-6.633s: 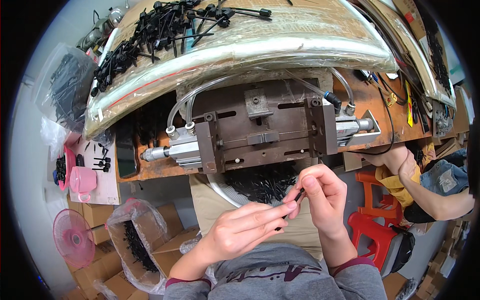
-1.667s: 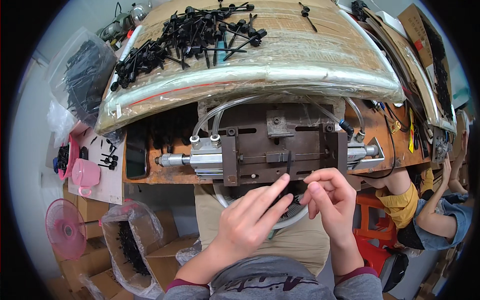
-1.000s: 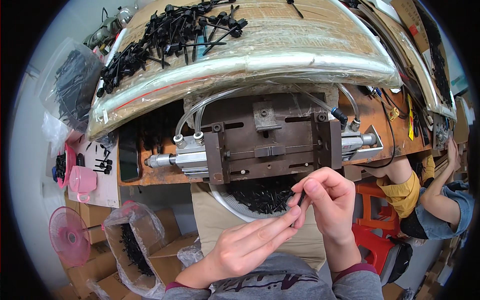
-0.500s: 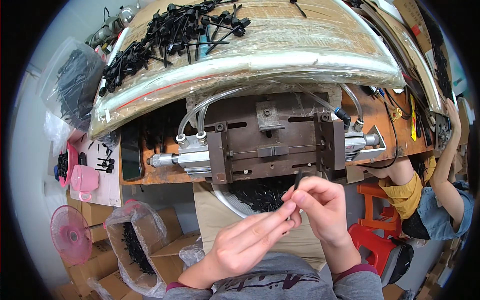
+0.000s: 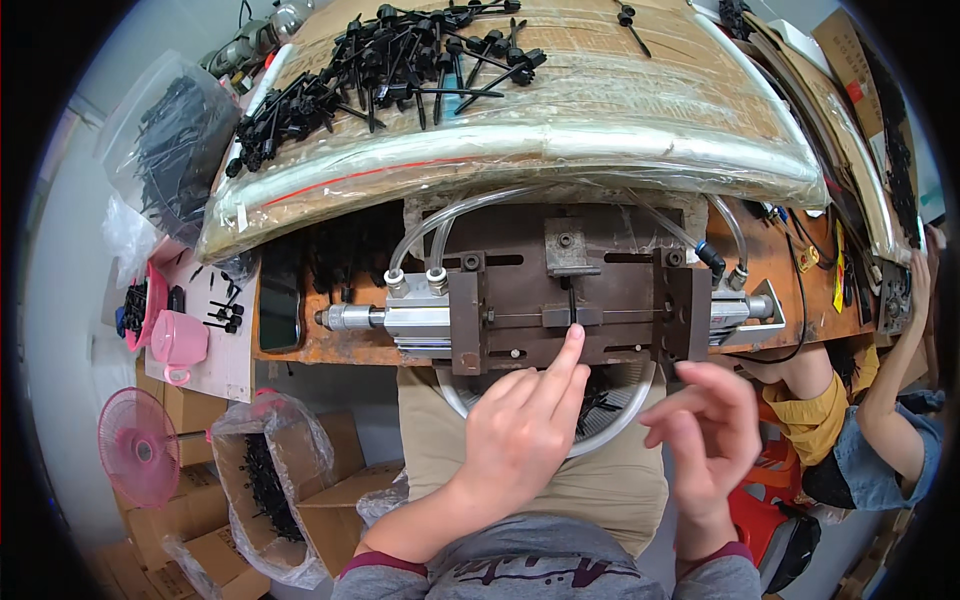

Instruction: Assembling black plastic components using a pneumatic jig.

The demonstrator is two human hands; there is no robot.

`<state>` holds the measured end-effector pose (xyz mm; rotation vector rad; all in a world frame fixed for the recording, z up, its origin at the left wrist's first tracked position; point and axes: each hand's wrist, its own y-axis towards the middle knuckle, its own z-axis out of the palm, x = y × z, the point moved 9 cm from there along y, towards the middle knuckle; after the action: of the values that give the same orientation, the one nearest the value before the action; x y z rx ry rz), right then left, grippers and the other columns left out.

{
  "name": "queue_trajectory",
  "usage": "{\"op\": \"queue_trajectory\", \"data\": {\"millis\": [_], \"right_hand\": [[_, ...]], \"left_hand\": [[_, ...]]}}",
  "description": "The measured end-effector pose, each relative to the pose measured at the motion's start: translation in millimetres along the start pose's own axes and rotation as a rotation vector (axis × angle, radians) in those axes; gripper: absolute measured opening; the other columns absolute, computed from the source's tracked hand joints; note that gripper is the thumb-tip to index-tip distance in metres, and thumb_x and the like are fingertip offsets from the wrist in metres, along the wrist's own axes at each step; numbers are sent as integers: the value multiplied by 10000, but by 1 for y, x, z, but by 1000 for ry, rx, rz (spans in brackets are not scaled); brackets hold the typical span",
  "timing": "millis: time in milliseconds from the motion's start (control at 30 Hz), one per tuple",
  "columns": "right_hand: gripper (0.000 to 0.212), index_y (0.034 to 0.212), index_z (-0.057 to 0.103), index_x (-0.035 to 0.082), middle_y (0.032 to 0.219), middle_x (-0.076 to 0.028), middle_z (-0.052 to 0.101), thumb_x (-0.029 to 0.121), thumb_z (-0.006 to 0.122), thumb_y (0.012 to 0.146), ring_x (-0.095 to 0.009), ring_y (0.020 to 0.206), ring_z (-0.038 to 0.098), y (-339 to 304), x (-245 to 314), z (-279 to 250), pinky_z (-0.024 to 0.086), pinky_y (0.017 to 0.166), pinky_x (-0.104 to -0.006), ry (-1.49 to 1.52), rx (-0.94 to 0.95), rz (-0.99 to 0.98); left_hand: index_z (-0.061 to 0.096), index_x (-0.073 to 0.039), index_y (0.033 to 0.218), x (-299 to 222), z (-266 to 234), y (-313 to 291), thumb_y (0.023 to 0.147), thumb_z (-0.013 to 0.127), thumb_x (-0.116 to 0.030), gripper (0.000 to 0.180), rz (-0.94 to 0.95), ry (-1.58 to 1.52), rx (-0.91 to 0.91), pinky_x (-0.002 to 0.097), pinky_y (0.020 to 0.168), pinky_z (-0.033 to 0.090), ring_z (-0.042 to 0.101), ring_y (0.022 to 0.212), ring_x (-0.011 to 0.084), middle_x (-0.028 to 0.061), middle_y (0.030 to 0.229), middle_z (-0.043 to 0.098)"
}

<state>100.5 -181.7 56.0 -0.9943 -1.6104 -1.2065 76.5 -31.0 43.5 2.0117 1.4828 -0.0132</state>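
A slim black plastic pin [image 5: 573,297] lies lengthwise in the small grey slotted block [image 5: 555,317] at the middle of the brown metal jig [image 5: 520,345]. The stretched index finger of my left hand [image 5: 525,425] touches the pin's near end, and its other fingers are partly bent with nothing seen in them. My right hand [image 5: 708,430] hovers right of the jig's near edge, loosely curled, thumb and fingers apart, holding nothing. Below the jig, a white-rimmed basket [image 5: 612,437] on my lap carries black parts, partly hidden by my left hand.
Silver air cylinders [image 5: 418,325] with clear hoses flank the jig. Behind it, a plastic-wrapped cardboard panel [image 5: 640,110] bears a heap of black stemmed parts [image 5: 390,65]. A pink cup [image 5: 180,338] and pink fan [image 5: 140,460] stand left. A co-worker's arm [image 5: 895,370] shows at right.
The black pin has gone from my fingers into the grey block. My left hand has moved forward onto it; my right hand has let go and drawn off to the right.
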Motion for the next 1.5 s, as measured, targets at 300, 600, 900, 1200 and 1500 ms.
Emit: {"op": "queue_trajectory", "data": {"millis": [300,600,900,1200,1500], "right_hand": [[263,1156,621,3,896,-63,650,105,627,915,-99,794,629,142,48,-38,470,698,-220,-356,-268,-356],[538,1362,534,177,1352,-152,560,359,653,870,-312,1271,512,363,-25,0,422,1033,-450,-1246,26,-245],[268,1124,703,95,1193,-209,635,137,571,895,-348,1120,597,405,-54,7,477,954,-402,-1260,197,-136],[237,1082,694,32,964,-138,656,18,622,857,-237,872,651,307,17,-26,512,773,-311,-884,101,-416],[336,1056,699,8,999,-135,657,-61,707,727,-227,825,640,78,99,62,522,686,-299,-418,394,-800]], "left_hand": [[712,-50,914,9,1,7,697,772,-95,229,-20,44,30,250,527,475,603,541,152,102,1223,663],[717,-48,917,11,-3,10,712,773,-100,219,4,-8,48,239,509,473,598,518,146,107,1226,660],[699,-77,954,18,-15,-10,758,772,-178,233,-54,-333,140,233,483,464,582,509,146,83,1269,640],[710,-95,1068,1,-4,-39,817,760,-244,297,16,-533,167,222,575,529,649,620,133,43,1224,662],[484,58,1351,24,-3,-12,1029,436,-116,369,-599,-1693,154,304,776,583,669,903,178,172,1252,589]]}}
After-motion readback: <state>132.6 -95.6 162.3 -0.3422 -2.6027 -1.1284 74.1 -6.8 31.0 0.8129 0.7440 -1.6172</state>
